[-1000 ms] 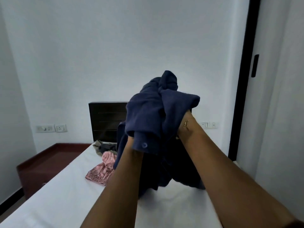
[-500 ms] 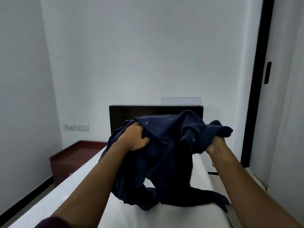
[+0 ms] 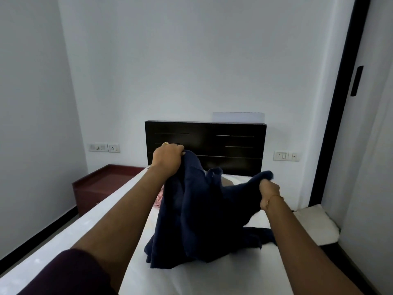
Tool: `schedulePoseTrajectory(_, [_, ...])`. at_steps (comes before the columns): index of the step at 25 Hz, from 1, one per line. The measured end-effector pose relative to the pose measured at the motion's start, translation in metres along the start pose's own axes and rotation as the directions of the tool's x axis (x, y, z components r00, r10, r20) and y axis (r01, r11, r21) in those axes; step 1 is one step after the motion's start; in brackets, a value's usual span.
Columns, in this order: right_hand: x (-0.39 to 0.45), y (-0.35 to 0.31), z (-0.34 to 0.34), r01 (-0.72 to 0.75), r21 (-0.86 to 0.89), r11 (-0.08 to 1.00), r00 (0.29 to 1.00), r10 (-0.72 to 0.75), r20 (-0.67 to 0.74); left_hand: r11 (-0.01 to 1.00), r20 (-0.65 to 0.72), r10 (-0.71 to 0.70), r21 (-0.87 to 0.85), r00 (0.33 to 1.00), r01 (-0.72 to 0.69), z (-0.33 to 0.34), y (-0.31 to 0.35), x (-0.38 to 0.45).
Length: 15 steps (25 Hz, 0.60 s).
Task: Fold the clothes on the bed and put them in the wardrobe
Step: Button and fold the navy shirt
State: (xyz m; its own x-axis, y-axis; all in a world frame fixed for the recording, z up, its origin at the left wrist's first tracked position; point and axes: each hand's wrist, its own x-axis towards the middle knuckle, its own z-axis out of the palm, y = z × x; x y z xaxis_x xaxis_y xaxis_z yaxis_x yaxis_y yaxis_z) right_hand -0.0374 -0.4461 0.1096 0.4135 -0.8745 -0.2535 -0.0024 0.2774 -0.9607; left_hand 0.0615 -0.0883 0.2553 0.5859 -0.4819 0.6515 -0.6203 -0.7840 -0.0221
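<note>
1. A person's left hand (image 3: 168, 159), fingers curled tight round the cloth, grips one upper edge of a navy shirt (image 3: 200, 218) and lifts it above the bed (image 3: 63, 241).
2. The right hand (image 3: 269, 193), lower and well apart from the left, grips another bunched edge of the shirt, fingers closed on it.
3. The shirt hangs between both hands, its lower part crumpled on the white sheet.
4. A pink garment (image 3: 158, 200) lies on the bed behind the left forearm, mostly hidden.
5. A dark headboard (image 3: 229, 143) stands against the far wall; a white pillow (image 3: 316, 226) sits beside the bed at right.
</note>
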Motion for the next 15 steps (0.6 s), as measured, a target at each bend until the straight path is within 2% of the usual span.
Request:
schedulePoseTrajectory(1, [-0.013, -0.003, 0.007, 0.132, -0.102, 0.986, 0.989, -0.137, -0.045, 0.999, -0.029, 0.012, -0.05, 1.0, -0.013, -0.003, 0.004, 0.003])
schedulePoseTrajectory(2, [-0.025, -0.008, 0.017, 0.286, -0.189, 0.939, 0.956, -0.294, -0.016, 0.997, -0.066, 0.021, -0.075, 0.998, -0.026, -0.007, 0.009, 0.007])
schedulePoseTrajectory(4, [-0.061, -0.016, 0.038, 0.563, -0.236, 0.792, 0.825, -0.521, 0.22, 0.993, -0.165, 0.053, -0.093, 0.985, -0.069, -0.012, 0.017, 0.013])
schedulePoseTrajectory(6, [-0.093, -0.021, 0.057, 0.688, -0.177, 0.704, 0.662, -0.508, 0.552, 0.989, -0.219, 0.054, -0.121, 0.974, -0.082, -0.021, 0.022, 0.015])
schedulePoseTrajectory(7, [-0.105, -0.022, 0.065, 0.738, -0.207, 0.643, 0.594, -0.471, 0.653, 0.983, -0.246, 0.061, -0.155, 0.967, -0.101, -0.027, 0.025, 0.015])
schedulePoseTrajectory(8, [-0.113, -0.021, 0.07, 0.803, -0.239, 0.546, 0.53, -0.47, 0.706, 0.974, -0.266, 0.046, -0.201, 0.963, -0.102, -0.033, 0.026, 0.015])
schedulePoseTrajectory(9, [-0.114, -0.02, 0.075, 0.843, -0.262, 0.471, 0.499, -0.498, 0.709, 0.963, -0.29, 0.017, -0.255, 0.957, -0.094, -0.039, 0.025, 0.016])
schedulePoseTrajectory(11, [-0.109, -0.022, 0.072, 0.839, -0.298, 0.456, 0.521, -0.515, 0.681, 0.942, -0.324, -0.113, -0.336, 0.939, -0.003, -0.047, 0.009, 0.018])
schedulePoseTrajectory(13, [-0.105, -0.027, 0.055, 0.772, -0.333, 0.541, 0.595, -0.434, 0.676, 0.919, -0.306, -0.236, -0.38, 0.922, 0.109, -0.049, -0.02, 0.021])
schedulePoseTrajectory(15, [-0.105, -0.037, 0.036, 0.712, -0.366, 0.6, 0.644, -0.348, 0.681, 0.858, -0.228, -0.347, -0.47, 0.91, 0.209, -0.044, -0.042, 0.021])
